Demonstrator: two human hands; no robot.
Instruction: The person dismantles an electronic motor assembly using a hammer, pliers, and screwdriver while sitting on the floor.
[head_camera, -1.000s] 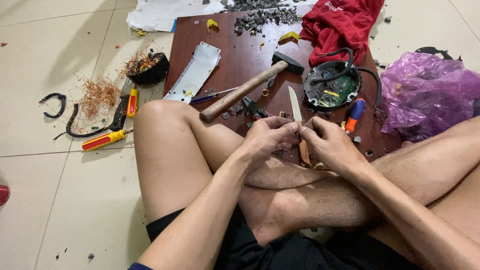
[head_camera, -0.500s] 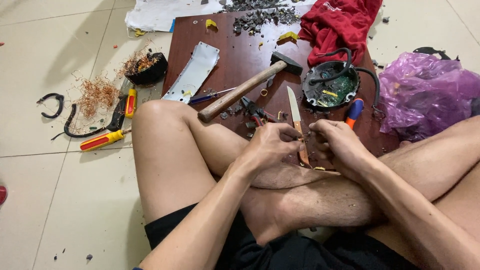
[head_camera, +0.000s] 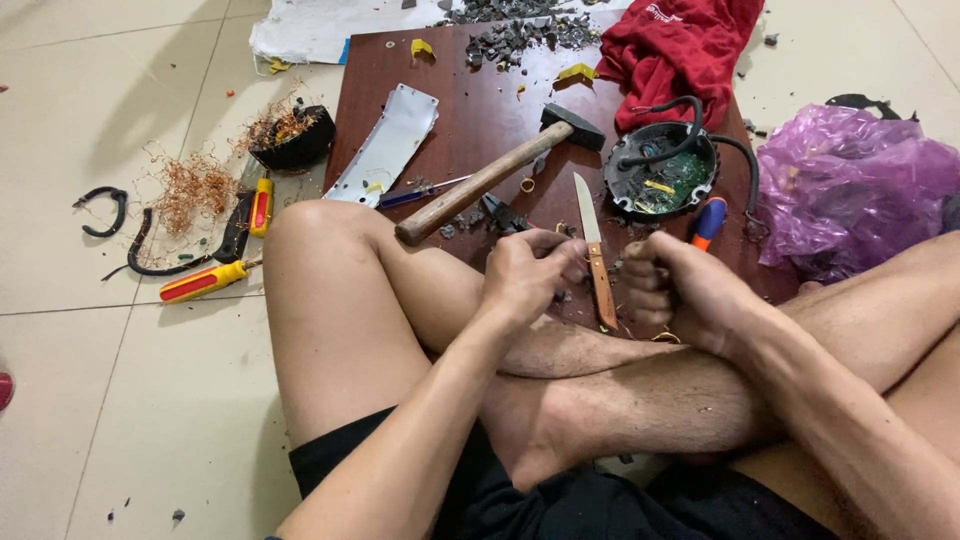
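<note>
Between the hands: one knife (head_camera: 593, 240), steel blade and wooden handle, lies flat on the board (head_camera: 470, 120), tip pointing away, handle end near the crossed shins.
Left hand (head_camera: 525, 275): curled just left of the knife handle, fingers bent inward; what they pinch, if anything, is hidden.
Right hand (head_camera: 675, 285): closed in a fist just right of the handle; I cannot tell whether it holds something.
Board: dark reddish wood, flat, smooth, strewn with small grey fragments; its near edge is covered by the legs.
Hammer (head_camera: 495, 175): one, wooden shaft, black head, lying aslant left of the blade.
Round housing (head_camera: 665, 172): one, black, with a green circuit board inside and a thick black cable looping over it.
Screwdrivers: three countable, two yellow-and-red (head_camera: 205, 282) on the tiles, one orange-and-blue (head_camera: 708, 222) partly behind the right fist.
Copper wire (head_camera: 195, 185): loose tangled strands on the floor.
Cloth (head_camera: 680, 45): red, crumpled, cut off at the top.
Bag (head_camera: 850, 185): purple crinkled plastic.
</note>
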